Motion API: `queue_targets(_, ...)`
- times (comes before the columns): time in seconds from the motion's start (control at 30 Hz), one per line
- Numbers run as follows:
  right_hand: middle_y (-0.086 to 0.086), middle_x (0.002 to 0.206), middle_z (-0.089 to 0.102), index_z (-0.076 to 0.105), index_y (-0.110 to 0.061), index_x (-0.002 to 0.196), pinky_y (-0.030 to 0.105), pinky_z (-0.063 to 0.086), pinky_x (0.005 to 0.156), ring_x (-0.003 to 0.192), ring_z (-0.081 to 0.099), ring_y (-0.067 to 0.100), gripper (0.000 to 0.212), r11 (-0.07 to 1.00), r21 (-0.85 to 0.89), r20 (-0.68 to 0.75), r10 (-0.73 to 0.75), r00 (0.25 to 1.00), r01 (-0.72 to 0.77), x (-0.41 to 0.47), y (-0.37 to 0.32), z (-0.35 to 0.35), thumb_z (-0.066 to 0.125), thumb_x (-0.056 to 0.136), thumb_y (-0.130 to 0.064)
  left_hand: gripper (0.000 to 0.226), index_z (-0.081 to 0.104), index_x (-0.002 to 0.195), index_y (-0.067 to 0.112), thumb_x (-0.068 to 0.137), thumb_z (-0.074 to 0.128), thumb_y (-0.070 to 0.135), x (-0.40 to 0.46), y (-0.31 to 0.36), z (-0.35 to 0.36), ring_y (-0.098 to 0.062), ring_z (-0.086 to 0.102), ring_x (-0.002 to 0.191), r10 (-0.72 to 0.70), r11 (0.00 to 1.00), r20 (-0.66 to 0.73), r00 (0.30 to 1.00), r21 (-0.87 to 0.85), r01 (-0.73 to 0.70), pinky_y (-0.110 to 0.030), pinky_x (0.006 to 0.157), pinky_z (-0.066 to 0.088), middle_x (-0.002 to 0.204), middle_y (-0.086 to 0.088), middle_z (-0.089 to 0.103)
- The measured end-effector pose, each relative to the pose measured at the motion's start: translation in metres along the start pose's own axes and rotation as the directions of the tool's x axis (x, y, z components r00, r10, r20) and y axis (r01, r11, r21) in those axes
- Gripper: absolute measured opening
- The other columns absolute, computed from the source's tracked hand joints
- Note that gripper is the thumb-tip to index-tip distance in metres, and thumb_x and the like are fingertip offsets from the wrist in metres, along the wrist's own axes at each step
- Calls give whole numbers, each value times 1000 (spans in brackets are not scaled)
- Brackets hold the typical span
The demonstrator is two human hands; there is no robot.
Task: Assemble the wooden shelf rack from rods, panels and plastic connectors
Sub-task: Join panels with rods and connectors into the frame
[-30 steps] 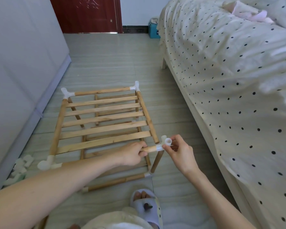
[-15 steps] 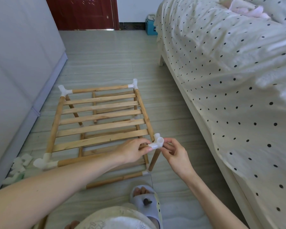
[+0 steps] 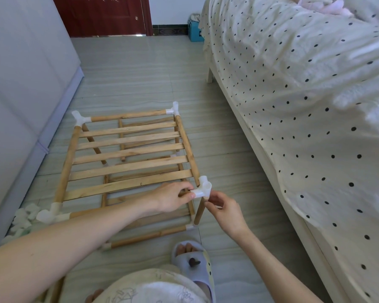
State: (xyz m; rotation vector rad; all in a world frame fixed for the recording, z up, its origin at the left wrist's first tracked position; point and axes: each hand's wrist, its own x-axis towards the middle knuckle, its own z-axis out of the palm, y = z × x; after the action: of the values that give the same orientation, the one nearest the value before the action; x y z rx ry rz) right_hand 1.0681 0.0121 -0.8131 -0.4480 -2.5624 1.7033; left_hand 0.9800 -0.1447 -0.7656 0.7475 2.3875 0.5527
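A partly built wooden shelf rack stands on the floor, its top tier a slatted panel framed by rods. White plastic connectors sit at the far-left corner, far-right corner and near-left corner. At the near-right corner sits another white connector. My left hand grips the front rod right beside that connector. My right hand pinches the top of the upright rod just below it.
A bed with a dotted cream cover fills the right side. A grey cabinet runs along the left. Several spare white connectors lie by the cabinet. My slippered foot is near the rack's front.
The near-right connector now sits lower and closer on the rod ends. My right hand slid from the connector's side down to the upright rod; the left hand kept its grip.
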Motion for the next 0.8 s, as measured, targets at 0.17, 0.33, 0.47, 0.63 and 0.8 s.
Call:
queue_targets(0.17,-8,94,67,68,-14,106,1,41,69,85,58,-5,19,998,-70,6,-10,1000,11,2,3,7,63,87,-11,32,53,123,21,99,41,38,-6,4,-4,-18,51,110,-6,1000,54,999,6,5,-34,96,40,122,0,57)
queue_targets(0.33,-14,88,67,70,-16,104,1,40,68,79,56,-18,20,997,-75,-4,-24,1000,23,2,4,2,64,87,-8,32,52,125,22,100,39,37,-8,8,-7,-17,50,105,-16,999,95,995,34,13,-29,87,39,121,-1,57)
queue_targets(0.47,-17,87,67,71,-17,105,1,41,69,81,56,-21,23,998,-56,18,-27,999,28,1,3,1,65,86,-7,32,50,127,23,100,37,36,-10,9,-4,-13,47,97,-17,999,95,995,32,14,-27,82,37,118,1,56)
queue_targets(0.63,-16,87,66,70,-16,109,0,40,69,80,57,-21,27,1000,0,-7,-11,1000,11,-2,3,5,65,85,-6,30,50,124,23,101,36,36,-12,8,-3,-14,45,93,-15,1000,97,995,27,12,-28,78,35,106,4,52)
queue_targets(0.8,-9,95,70,69,-15,111,2,42,74,85,59,-15,27,999,49,-6,20,1000,-19,-7,4,8,65,86,-7,30,50,122,23,100,36,37,-14,5,-1,-15,46,92,-18,1000,103,995,17,16,-28,77,35,104,5,52)
